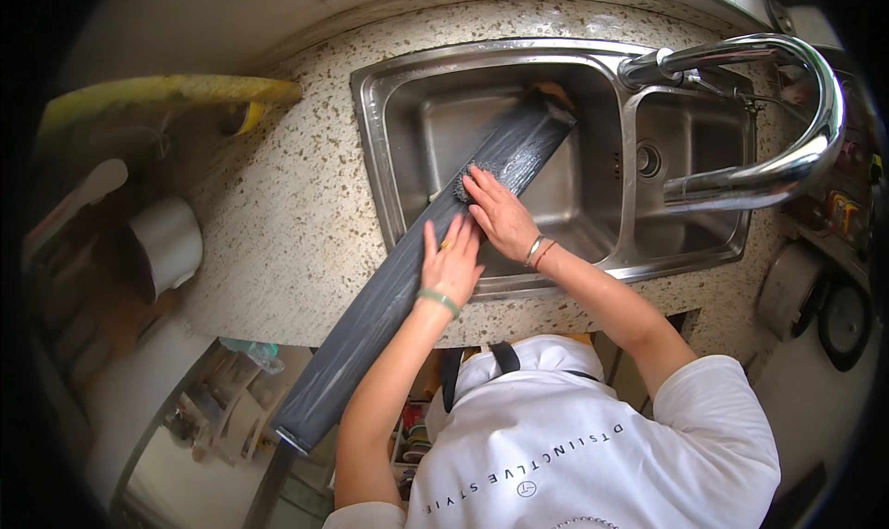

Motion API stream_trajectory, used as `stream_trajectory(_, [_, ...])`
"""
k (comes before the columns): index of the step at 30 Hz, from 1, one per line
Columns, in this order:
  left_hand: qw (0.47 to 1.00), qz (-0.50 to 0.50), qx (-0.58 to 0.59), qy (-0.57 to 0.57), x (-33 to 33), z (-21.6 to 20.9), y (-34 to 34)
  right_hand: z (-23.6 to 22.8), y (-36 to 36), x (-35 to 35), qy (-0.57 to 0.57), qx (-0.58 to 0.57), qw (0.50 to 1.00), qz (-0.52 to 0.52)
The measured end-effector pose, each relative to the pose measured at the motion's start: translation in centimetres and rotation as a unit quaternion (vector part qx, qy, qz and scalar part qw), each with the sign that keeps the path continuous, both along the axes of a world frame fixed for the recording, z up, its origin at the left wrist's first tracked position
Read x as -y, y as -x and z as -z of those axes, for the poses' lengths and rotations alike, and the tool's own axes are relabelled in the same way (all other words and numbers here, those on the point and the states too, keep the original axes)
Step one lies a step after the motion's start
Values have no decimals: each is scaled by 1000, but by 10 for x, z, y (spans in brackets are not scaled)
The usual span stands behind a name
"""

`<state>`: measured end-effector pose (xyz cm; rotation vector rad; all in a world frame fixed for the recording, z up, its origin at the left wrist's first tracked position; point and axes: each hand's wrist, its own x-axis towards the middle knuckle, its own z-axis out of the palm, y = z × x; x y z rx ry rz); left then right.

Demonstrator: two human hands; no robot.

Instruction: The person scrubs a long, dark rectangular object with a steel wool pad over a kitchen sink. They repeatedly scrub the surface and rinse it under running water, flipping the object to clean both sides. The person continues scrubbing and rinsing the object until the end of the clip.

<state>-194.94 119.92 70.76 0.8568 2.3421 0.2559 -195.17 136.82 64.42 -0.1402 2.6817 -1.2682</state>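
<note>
A long, dark grey panel [384,274] with wet, soapy streaks lies slantwise over the sink's front left edge. Its far end sits down in the large basin, while its near end sticks out past the counter. With my right hand [505,219] I press a grey steel wool scrubber [469,182] against the panel's upper face; the fingers cover part of it. Just below and to the left, my left hand [451,259] rests flat on the panel, fingers stretched and slightly apart, holding nothing else. The panel's far tip shows a brownish patch.
Around the work is a steel double sink [370,149] set in a speckled counter [278,214]. A chrome faucet [741,191] arches over the small right basin. To the left stand a white pot [167,242] and a yellow curved object [176,89]. Open storage lies below the counter.
</note>
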Motion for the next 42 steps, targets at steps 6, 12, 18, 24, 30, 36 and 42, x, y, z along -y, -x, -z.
stream_trajectory(6, [992,-96,-20,79,96,-82,-38,44,12,-31,-29,-129,984,122])
stream_trajectory(12, [980,-153,-87,94,130,-100,-57,41,-1,5,162,-21,979,123])
stream_trajectory(18, [960,-236,-91,121,155,-103,-53,-33,-33,80,-8,-138,988,-61])
stream_trajectory(24, [945,-294,51,138,203,-102,-19,-14,3,44,-92,-112,987,70])
stream_trajectory(30, [969,-221,-94,54,187,-140,-8,-24,20,31,-120,-154,979,54])
stream_trajectory(36, [944,-53,-313,93,168,-179,-28,-49,10,24,-41,-208,970,123])
stream_trajectory(42, [912,26,-394,110,167,-199,-50,-58,-14,32,18,-200,966,165])
